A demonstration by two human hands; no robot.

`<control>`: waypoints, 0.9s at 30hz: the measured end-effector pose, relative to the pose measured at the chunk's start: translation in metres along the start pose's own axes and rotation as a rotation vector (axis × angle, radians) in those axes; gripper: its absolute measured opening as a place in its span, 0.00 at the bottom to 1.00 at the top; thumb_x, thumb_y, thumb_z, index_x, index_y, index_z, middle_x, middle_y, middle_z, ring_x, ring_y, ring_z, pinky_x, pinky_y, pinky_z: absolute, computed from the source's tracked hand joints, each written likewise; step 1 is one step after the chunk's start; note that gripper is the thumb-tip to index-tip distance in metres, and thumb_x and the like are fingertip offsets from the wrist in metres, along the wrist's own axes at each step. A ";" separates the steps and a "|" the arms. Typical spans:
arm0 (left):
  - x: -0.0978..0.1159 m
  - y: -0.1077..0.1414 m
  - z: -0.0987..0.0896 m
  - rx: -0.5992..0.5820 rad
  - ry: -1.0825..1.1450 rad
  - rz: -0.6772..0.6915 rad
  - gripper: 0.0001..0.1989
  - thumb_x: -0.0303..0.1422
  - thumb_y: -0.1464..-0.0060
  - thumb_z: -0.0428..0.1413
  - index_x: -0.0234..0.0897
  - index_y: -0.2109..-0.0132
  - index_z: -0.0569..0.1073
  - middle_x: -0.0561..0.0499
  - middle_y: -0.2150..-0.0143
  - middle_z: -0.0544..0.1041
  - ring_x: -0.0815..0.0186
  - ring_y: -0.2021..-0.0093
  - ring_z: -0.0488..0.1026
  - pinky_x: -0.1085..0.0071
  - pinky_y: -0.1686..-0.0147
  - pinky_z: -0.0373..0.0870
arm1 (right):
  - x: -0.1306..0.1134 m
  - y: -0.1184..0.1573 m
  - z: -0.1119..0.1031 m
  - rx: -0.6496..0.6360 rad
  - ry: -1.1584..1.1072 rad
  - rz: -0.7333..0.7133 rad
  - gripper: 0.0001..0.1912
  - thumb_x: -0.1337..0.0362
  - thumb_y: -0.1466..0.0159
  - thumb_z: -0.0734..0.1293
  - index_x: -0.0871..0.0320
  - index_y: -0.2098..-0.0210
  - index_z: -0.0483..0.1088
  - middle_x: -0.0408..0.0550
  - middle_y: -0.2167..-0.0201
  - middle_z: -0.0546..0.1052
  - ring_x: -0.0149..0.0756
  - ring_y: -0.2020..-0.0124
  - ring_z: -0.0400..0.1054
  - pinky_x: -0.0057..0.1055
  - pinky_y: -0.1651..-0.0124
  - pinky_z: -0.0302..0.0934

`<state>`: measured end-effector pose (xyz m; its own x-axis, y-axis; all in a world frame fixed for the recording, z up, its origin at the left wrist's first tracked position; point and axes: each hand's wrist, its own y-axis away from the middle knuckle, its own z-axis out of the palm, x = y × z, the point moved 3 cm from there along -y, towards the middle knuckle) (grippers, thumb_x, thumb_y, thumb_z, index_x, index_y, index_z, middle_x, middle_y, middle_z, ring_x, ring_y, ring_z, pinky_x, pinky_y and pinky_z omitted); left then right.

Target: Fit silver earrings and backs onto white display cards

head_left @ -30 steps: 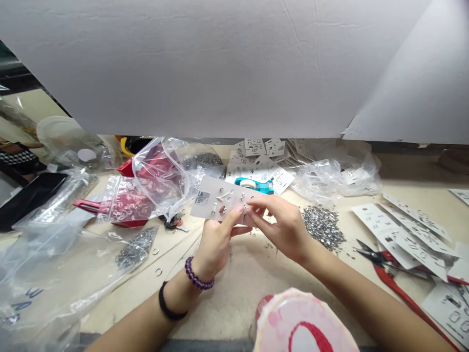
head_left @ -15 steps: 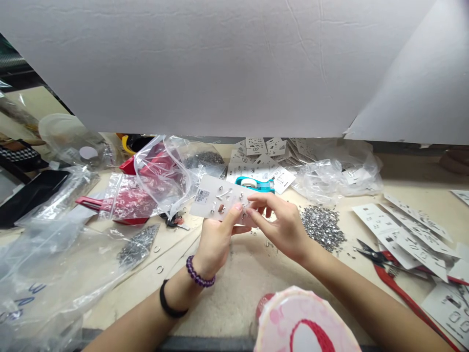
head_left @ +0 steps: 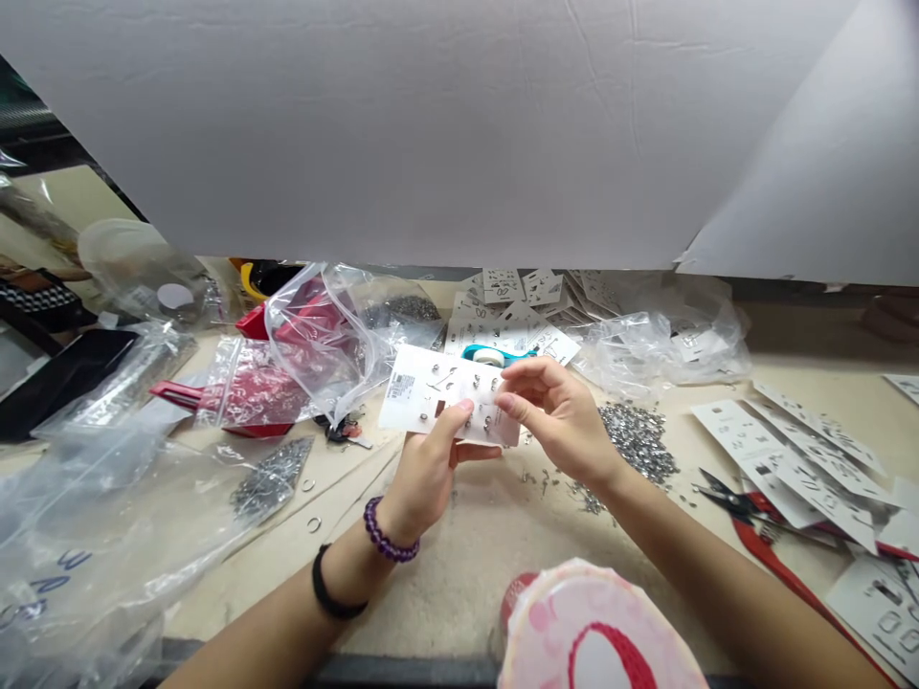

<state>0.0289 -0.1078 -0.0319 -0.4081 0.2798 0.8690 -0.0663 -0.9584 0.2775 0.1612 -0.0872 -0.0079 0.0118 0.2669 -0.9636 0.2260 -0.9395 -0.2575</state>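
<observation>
My left hand grips a white earring card, with the thumb on its front and the fingers behind. Several small silver earrings sit on the card, and a printed label shows at its left end. Right at the card's other end, my right hand has its thumb and fingers curled together; whatever lies between the fingertips is too small to make out. Below and beside that hand, loose silver pieces are heaped on the table.
Behind the card lie a teal tape dispenser and more earring cards. Clear plastic bags cover the left side. Red-handled cutters and carded pieces lie right. A pink round object stands in front.
The card has turned flatter towards me and shifted slightly right, showing more earrings. My right hand has drawn back a little to the right, its fingertips now at the card's edge.
</observation>
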 end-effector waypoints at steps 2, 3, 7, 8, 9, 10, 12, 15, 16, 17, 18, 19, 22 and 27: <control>-0.001 0.000 -0.001 -0.027 0.001 0.007 0.12 0.35 0.54 0.56 0.36 0.61 0.73 0.51 0.58 0.75 0.61 0.61 0.73 0.68 0.71 0.75 | 0.000 0.001 0.000 0.004 0.049 -0.004 0.08 0.65 0.42 0.65 0.56 0.62 0.65 0.43 0.71 0.71 0.29 0.70 0.67 0.28 0.70 0.64; -0.001 0.000 -0.001 -0.040 0.005 0.011 0.11 0.35 0.54 0.56 0.37 0.61 0.74 0.51 0.58 0.75 0.61 0.61 0.73 0.68 0.71 0.75 | 0.000 0.001 0.001 0.007 0.077 -0.014 0.08 0.65 0.42 0.65 0.56 0.62 0.65 0.43 0.71 0.71 0.29 0.70 0.67 0.28 0.70 0.64; -0.001 0.000 0.000 -0.075 0.010 0.028 0.11 0.31 0.54 0.56 0.37 0.61 0.74 0.51 0.58 0.75 0.60 0.59 0.72 0.67 0.69 0.76 | 0.001 0.004 0.002 0.054 0.171 -0.083 0.07 0.66 0.42 0.65 0.57 0.62 0.65 0.42 0.73 0.71 0.29 0.73 0.66 0.29 0.70 0.62; -0.001 0.000 0.001 -0.079 0.006 0.032 0.11 0.31 0.55 0.57 0.37 0.61 0.74 0.51 0.58 0.75 0.60 0.59 0.72 0.67 0.69 0.76 | 0.001 0.004 0.003 0.065 0.185 -0.094 0.07 0.66 0.42 0.65 0.56 0.62 0.65 0.43 0.73 0.72 0.29 0.73 0.66 0.29 0.70 0.62; -0.001 0.000 0.001 -0.082 0.001 0.036 0.11 0.30 0.55 0.57 0.37 0.60 0.74 0.51 0.58 0.75 0.60 0.59 0.72 0.67 0.69 0.76 | 0.002 0.004 0.003 0.072 0.195 -0.101 0.07 0.66 0.42 0.65 0.56 0.62 0.65 0.43 0.73 0.72 0.29 0.73 0.66 0.29 0.70 0.62; -0.001 0.001 0.001 -0.082 -0.005 0.040 0.12 0.30 0.55 0.57 0.38 0.60 0.74 0.51 0.57 0.75 0.60 0.59 0.72 0.67 0.68 0.76 | 0.002 0.005 0.003 0.077 0.206 -0.106 0.07 0.66 0.42 0.65 0.56 0.62 0.65 0.43 0.73 0.72 0.29 0.73 0.66 0.29 0.70 0.62; -0.001 0.001 0.001 -0.075 -0.019 0.042 0.12 0.30 0.55 0.57 0.38 0.59 0.74 0.52 0.56 0.75 0.59 0.58 0.72 0.68 0.69 0.76 | 0.002 0.005 0.004 0.078 0.231 -0.122 0.07 0.66 0.41 0.65 0.56 0.62 0.65 0.43 0.72 0.72 0.29 0.73 0.66 0.30 0.69 0.63; -0.001 0.001 0.000 -0.047 -0.030 0.035 0.11 0.32 0.54 0.57 0.38 0.60 0.74 0.51 0.58 0.75 0.57 0.56 0.71 0.69 0.70 0.76 | 0.000 0.005 0.004 0.060 0.270 -0.166 0.07 0.68 0.41 0.64 0.56 0.62 0.66 0.43 0.71 0.73 0.30 0.71 0.67 0.29 0.68 0.63; -0.001 0.001 0.000 -0.038 -0.030 0.032 0.11 0.33 0.54 0.57 0.38 0.61 0.74 0.50 0.58 0.76 0.57 0.55 0.71 0.69 0.71 0.76 | 0.000 0.005 0.004 0.051 0.281 -0.178 0.07 0.68 0.41 0.64 0.56 0.62 0.66 0.43 0.71 0.73 0.30 0.71 0.67 0.29 0.68 0.64; -0.001 0.001 0.000 -0.031 -0.029 0.030 0.10 0.34 0.53 0.57 0.38 0.61 0.74 0.50 0.59 0.76 0.56 0.54 0.71 0.69 0.71 0.76 | 0.000 0.005 0.004 0.045 0.293 -0.188 0.08 0.69 0.41 0.64 0.56 0.62 0.66 0.43 0.70 0.73 0.29 0.71 0.67 0.28 0.68 0.64; -0.001 0.000 0.000 -0.026 -0.028 0.029 0.11 0.35 0.53 0.57 0.38 0.61 0.74 0.49 0.59 0.76 0.56 0.54 0.71 0.69 0.71 0.76 | -0.001 0.005 0.004 0.043 0.306 -0.199 0.08 0.69 0.42 0.64 0.56 0.62 0.66 0.43 0.70 0.73 0.29 0.71 0.68 0.28 0.67 0.64; -0.001 0.000 0.000 -0.024 -0.027 0.029 0.11 0.35 0.52 0.57 0.38 0.60 0.74 0.49 0.59 0.76 0.56 0.54 0.71 0.69 0.71 0.76 | -0.001 0.005 0.005 0.044 0.321 -0.213 0.08 0.70 0.42 0.64 0.57 0.62 0.66 0.43 0.70 0.73 0.29 0.70 0.68 0.28 0.67 0.64; -0.001 0.000 0.000 -0.006 -0.032 0.036 0.12 0.35 0.52 0.57 0.37 0.59 0.73 0.48 0.57 0.75 0.57 0.54 0.71 0.70 0.71 0.76 | -0.001 0.007 0.006 0.059 0.378 -0.277 0.09 0.71 0.42 0.65 0.57 0.62 0.66 0.43 0.70 0.73 0.29 0.70 0.68 0.27 0.67 0.64; -0.001 0.000 0.000 0.033 -0.057 0.073 0.14 0.36 0.52 0.57 0.35 0.58 0.73 0.48 0.57 0.76 0.59 0.57 0.74 0.70 0.70 0.77 | -0.001 0.009 0.008 0.090 0.475 -0.310 0.09 0.71 0.42 0.64 0.56 0.62 0.65 0.43 0.71 0.74 0.30 0.71 0.68 0.30 0.66 0.63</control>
<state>0.0295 -0.1083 -0.0332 -0.3578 0.2128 0.9092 -0.0080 -0.9743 0.2249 0.1558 -0.0975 -0.0100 0.3992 0.5809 -0.7094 0.2055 -0.8107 -0.5482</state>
